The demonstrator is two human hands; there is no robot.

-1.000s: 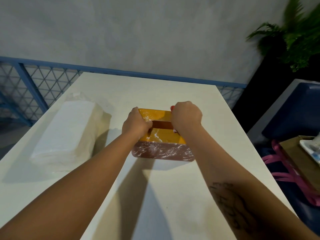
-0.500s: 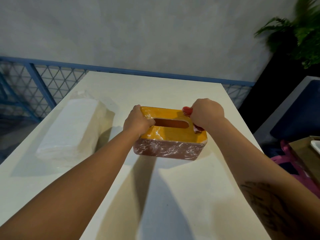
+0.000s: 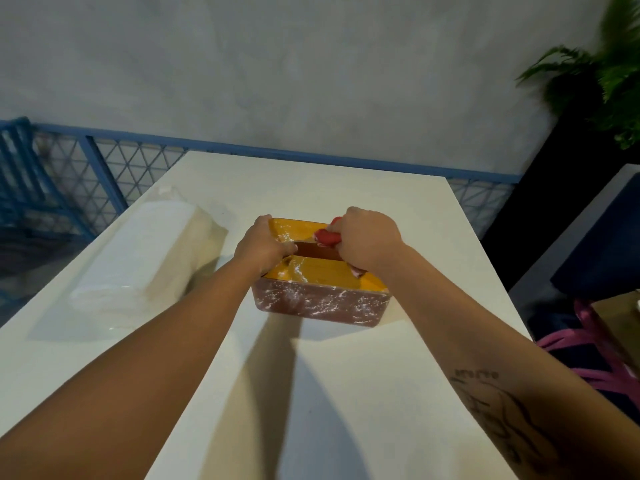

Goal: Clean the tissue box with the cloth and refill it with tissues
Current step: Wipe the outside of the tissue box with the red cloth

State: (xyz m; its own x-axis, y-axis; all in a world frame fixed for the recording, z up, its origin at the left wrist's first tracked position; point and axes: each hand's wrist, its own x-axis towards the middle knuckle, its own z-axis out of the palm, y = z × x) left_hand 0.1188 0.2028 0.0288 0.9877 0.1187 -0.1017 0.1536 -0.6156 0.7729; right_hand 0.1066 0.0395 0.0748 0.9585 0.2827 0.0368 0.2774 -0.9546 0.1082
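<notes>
The left hand (image 3: 262, 244) grips the tissue box (image 3: 320, 289) at its left end, while just beside it the right hand (image 3: 369, 239) clamps the red cloth (image 3: 326, 236) on the lid.

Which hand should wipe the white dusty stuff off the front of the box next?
The right hand, probably. It grips the red cloth on top of the tissue box, just above the dusty front. The left hand holds the box's left end, steadying it, with no cloth.
</notes>
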